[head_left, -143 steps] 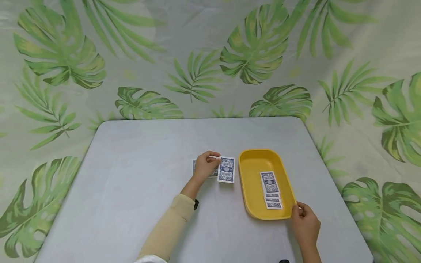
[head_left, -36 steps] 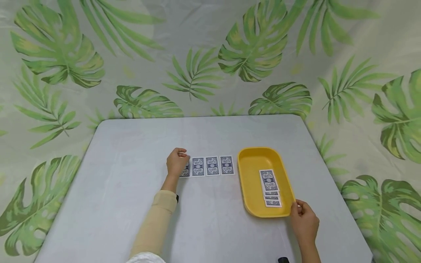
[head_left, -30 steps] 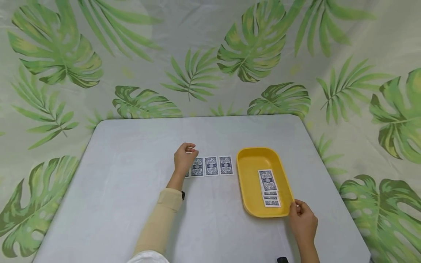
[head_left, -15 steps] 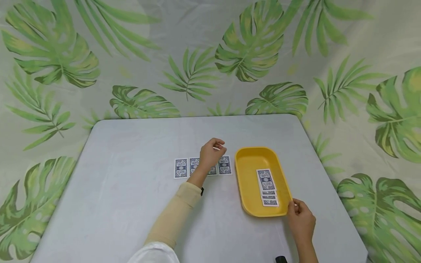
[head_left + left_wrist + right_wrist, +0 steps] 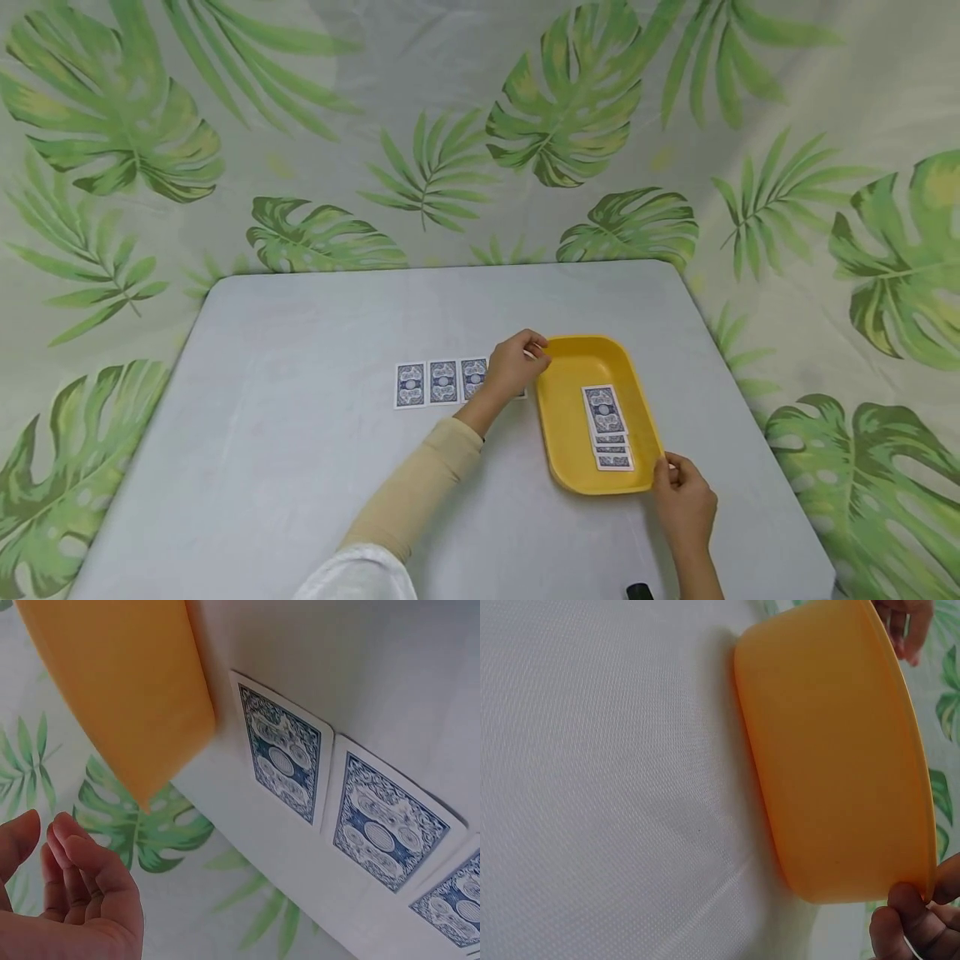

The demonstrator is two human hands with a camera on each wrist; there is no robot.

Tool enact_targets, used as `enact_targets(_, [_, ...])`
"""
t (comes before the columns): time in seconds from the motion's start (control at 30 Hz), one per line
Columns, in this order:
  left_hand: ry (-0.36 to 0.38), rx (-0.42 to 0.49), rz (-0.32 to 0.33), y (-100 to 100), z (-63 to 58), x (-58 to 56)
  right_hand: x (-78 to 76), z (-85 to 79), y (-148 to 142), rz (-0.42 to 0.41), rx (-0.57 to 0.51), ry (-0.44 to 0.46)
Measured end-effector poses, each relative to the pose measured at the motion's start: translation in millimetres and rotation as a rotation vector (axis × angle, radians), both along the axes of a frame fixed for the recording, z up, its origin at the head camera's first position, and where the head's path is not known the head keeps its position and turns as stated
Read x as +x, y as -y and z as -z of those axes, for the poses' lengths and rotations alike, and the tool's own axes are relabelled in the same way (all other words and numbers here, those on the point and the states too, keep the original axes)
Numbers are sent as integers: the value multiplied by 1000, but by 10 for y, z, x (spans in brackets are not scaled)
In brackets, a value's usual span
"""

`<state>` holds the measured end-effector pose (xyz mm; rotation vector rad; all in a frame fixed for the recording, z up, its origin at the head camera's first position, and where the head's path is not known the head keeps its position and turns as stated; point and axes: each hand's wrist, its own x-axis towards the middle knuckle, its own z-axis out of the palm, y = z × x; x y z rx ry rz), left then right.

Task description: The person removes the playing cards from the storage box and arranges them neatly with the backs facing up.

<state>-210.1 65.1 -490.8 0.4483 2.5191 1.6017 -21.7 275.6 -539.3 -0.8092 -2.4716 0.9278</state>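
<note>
Playing cards [image 5: 410,385] lie face down in a row on the table, with blue patterned backs; the rightmost is mostly hidden behind my left hand [image 5: 517,365]. That hand hovers by the upper left rim of the yellow tray [image 5: 558,450]. In the left wrist view its thumb and loosely bent fingers [image 5: 97,881] stand apart with nothing between them, and the tray's wall [image 5: 127,682] is off to the side. My right hand [image 5: 684,500] pinches the tray's rim at the lower right corner, as the right wrist view also shows. Inside the tray is an overlapping column of cards [image 5: 603,410].
The white table [image 5: 300,475] runs back to a leaf-patterned cloth [image 5: 450,67]. A small black object [image 5: 639,592] pokes in at the bottom edge, left of the right forearm.
My left hand first held a card, then finished the row of face-down cards. Afterwards it moved right across the row to the tray's rim. My right hand kept pinching the tray.
</note>
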Motion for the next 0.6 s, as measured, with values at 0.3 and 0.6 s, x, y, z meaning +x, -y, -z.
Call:
enact_targets(0.3, [35,-12,26,-256,27,73,6,17,-11,6,14,-12])
enact_targets(0.6, [119,63,76,-463,129,138,5,9,11,10,-17,11])
